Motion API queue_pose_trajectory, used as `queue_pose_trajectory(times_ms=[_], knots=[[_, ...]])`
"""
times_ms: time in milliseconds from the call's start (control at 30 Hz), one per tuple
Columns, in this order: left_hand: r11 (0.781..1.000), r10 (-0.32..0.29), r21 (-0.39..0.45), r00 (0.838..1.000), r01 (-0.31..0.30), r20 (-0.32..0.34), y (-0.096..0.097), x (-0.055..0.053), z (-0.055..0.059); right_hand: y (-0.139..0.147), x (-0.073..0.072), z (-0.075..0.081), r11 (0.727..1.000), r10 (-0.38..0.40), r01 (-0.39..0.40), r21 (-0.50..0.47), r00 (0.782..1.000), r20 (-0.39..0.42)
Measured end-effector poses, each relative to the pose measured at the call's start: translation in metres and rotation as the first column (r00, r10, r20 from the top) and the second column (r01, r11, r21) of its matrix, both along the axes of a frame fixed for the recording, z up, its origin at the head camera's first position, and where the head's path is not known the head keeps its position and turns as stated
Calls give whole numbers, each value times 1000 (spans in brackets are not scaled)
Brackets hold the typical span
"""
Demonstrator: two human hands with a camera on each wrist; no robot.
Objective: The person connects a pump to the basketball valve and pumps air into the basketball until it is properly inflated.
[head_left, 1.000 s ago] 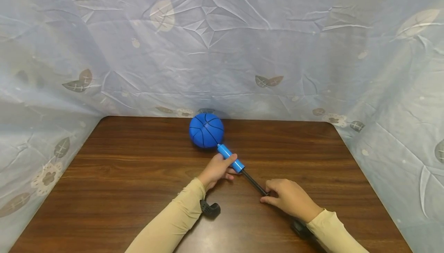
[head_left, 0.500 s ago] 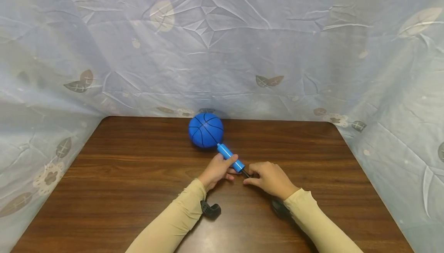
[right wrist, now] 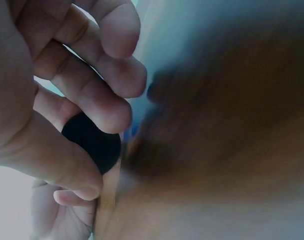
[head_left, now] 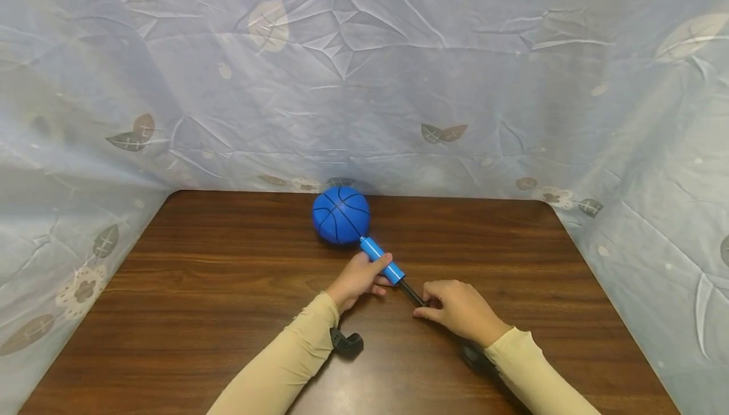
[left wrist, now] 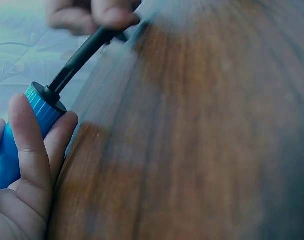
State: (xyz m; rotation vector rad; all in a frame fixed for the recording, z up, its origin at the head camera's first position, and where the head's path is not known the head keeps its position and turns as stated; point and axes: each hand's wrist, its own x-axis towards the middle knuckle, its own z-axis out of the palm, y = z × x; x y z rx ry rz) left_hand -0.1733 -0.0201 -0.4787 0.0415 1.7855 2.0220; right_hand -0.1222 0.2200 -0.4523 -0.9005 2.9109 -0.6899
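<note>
A blue ball (head_left: 340,214) with black basketball lines sits near the back edge of the table. Against its lower right side points the nozzle end of a hand pump with a light blue barrel (head_left: 373,250) and a black rod (head_left: 411,293). My left hand (head_left: 360,278) grips the barrel, thumb over the top. My right hand (head_left: 460,310) pinches the outer end of the rod. In the left wrist view the rod stands partly out of the barrel (left wrist: 41,112). The right wrist view shows the black handle end (right wrist: 94,142) between thumb and fingers.
The brown wooden table (head_left: 216,263) has rounded back corners. Pale patterned cloth (head_left: 364,86) hangs behind it and along both sides. A black wrist device (head_left: 346,343) sits at the left wrist, another (head_left: 474,357) below the right sleeve.
My right hand pushed the rod far into the barrel, then drew it partly back out, toward the lower right. The left hand and the ball stay nearly in place.
</note>
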Motion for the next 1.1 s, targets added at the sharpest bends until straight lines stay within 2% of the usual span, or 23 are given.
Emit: queue_pose_trajectory(times_ms=[233,400,567,900,1100], knots=[[1000,-2,19,1000,2,6,-2,1,1,24,24,6,999,8,-9,44,1000,24],[1000,-5,20,1000,5,13,-2,-1,-1,27,27,8,998,13,-14,54,999,29],[1000,5,-2,1000,-5,30,-1,-2,-2,19,17,6,998,28,-28,53,1000,-12],[999,6,-34,1000,-5,30,0,-1,1,-18,-24,5,999,48,-48,-16,999,-17],[1000,-1,-23,999,2,35,-1,-2,2,-24,-29,3,999,33,-34,-42,999,-39]])
